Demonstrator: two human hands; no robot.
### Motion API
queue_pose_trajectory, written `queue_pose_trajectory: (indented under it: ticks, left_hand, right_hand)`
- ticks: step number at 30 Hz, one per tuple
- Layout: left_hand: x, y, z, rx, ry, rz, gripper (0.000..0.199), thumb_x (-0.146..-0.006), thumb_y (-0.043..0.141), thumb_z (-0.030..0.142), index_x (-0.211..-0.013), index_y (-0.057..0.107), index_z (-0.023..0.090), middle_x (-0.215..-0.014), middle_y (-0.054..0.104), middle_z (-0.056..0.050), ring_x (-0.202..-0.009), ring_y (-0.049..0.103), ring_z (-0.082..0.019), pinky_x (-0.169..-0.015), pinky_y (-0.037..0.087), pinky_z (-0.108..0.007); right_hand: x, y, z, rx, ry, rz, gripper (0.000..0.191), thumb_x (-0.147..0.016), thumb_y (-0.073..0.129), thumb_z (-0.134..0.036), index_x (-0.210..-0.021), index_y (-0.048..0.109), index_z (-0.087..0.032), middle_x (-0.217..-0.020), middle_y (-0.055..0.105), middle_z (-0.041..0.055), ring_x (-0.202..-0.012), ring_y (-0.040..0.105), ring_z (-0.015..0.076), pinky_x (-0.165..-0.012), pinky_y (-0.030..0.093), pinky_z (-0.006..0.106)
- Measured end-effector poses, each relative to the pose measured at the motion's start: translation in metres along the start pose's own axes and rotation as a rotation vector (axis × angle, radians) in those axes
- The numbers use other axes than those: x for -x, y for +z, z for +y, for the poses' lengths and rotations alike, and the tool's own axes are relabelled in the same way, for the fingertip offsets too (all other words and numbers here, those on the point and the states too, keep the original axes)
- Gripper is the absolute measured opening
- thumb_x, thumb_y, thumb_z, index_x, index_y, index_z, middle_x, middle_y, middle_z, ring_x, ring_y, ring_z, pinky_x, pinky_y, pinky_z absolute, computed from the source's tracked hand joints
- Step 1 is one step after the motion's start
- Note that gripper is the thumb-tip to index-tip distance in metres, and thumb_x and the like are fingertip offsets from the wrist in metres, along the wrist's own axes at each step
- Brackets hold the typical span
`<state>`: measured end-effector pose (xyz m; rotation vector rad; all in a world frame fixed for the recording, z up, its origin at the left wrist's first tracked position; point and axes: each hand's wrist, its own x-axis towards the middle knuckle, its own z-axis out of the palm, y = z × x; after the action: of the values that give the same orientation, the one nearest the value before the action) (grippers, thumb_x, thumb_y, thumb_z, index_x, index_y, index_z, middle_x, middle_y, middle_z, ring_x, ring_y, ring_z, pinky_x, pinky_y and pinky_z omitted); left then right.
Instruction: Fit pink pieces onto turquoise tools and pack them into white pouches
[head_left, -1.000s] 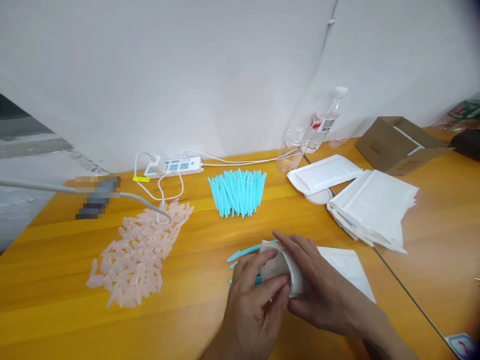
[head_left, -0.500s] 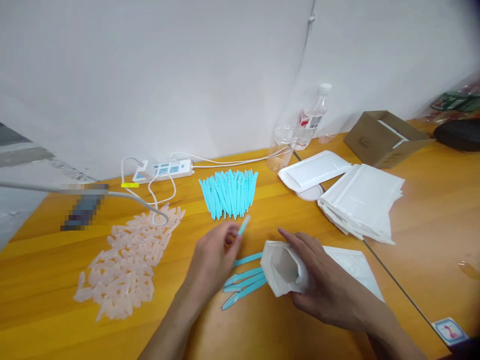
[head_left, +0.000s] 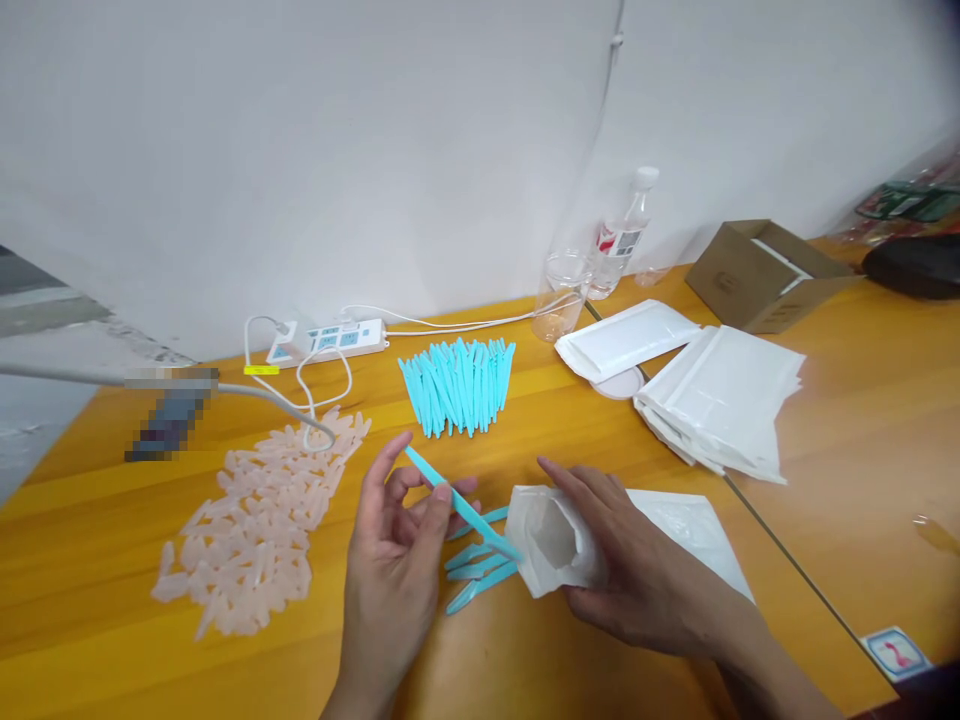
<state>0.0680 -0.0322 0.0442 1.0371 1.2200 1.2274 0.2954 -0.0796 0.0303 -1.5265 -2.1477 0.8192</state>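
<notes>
My left hand (head_left: 401, 550) pinches a light-blue eyebrow razor (head_left: 465, 512) between thumb and fingers. The razor slants down to the right, its lower end at the near rim of a white padded envelope (head_left: 525, 575). My right hand (head_left: 622, 540) grips that envelope from the right, with its mouth held wide and facing left. Several more blue razors (head_left: 480, 588) lie on the table just left of the envelope, partly hidden behind it. Further back lies a neat row of blue razors (head_left: 457, 388). Another white envelope (head_left: 697, 530) lies flat beneath my right wrist.
Pale pink plastic pieces (head_left: 251, 535) are spread on the left, with a white cable across them. A power strip (head_left: 337, 340) runs along the wall. Stacked white envelopes (head_left: 731, 395), a clear jar (head_left: 559, 300), a bottle (head_left: 619, 240) and a cardboard box (head_left: 765, 280) stand back right.
My left hand has turned palm up and brought the razor's lower end to the envelope's mouth. My right hand and the envelope have shifted slightly left.
</notes>
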Motion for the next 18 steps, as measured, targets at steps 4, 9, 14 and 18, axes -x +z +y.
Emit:
queue_pose_trajectory:
  ticks: [4,9,14,18]
  left_hand:
    - [0.013,0.012,-0.011,-0.139,0.120,0.092,0.042,-0.090,0.069,0.032,-0.128,0.051,0.028,-0.098,0.070,-0.001,-0.099,0.074,-0.021,-0.080,0.063,-0.032]
    - [0.038,0.027,-0.031,-0.528,0.447,-0.244,0.018,-0.094,0.060,0.026,-0.105,0.074,0.028,-0.125,0.068,-0.008,-0.123,0.060,-0.027,-0.102,0.052,-0.047]
    - [0.010,0.016,-0.037,-0.745,0.435,-0.202,0.022,-0.096,0.058,0.026,-0.109,0.075,0.027,-0.114,0.063,-0.009,-0.108,0.059,-0.023,-0.092,0.052,-0.042]
    - [-0.024,0.020,-0.040,-1.074,0.455,-0.534,0.013,-0.088,0.069,0.022,-0.093,0.079,0.028,-0.101,0.068,-0.005,-0.098,0.060,-0.025,-0.086,0.048,-0.042]
  right_hand:
    - [-0.004,0.001,-0.003,0.008,-0.014,0.022,0.103,-0.072,0.062,-0.010,-0.158,0.009,-0.030,-0.136,0.045,0.0126,-0.125,0.045,0.0322,-0.108,0.036,0.057]
    - [-0.006,-0.001,-0.005,0.004,-0.042,0.056,0.100,-0.074,0.065,-0.014,-0.157,0.011,-0.028,-0.131,0.049,0.0134,-0.118,0.049,0.0320,-0.102,0.042,0.054]
    - [0.006,-0.007,0.007,0.036,0.025,0.049,0.104,-0.072,0.063,-0.010,-0.158,0.008,-0.032,-0.137,0.045,0.0116,-0.127,0.044,0.0330,-0.108,0.039,0.057]
    - [0.015,-0.010,0.013,0.038,0.078,0.068,0.102,-0.074,0.061,-0.010,-0.158,0.009,-0.034,-0.140,0.043,0.0110,-0.130,0.042,0.0325,-0.110,0.037,0.057]
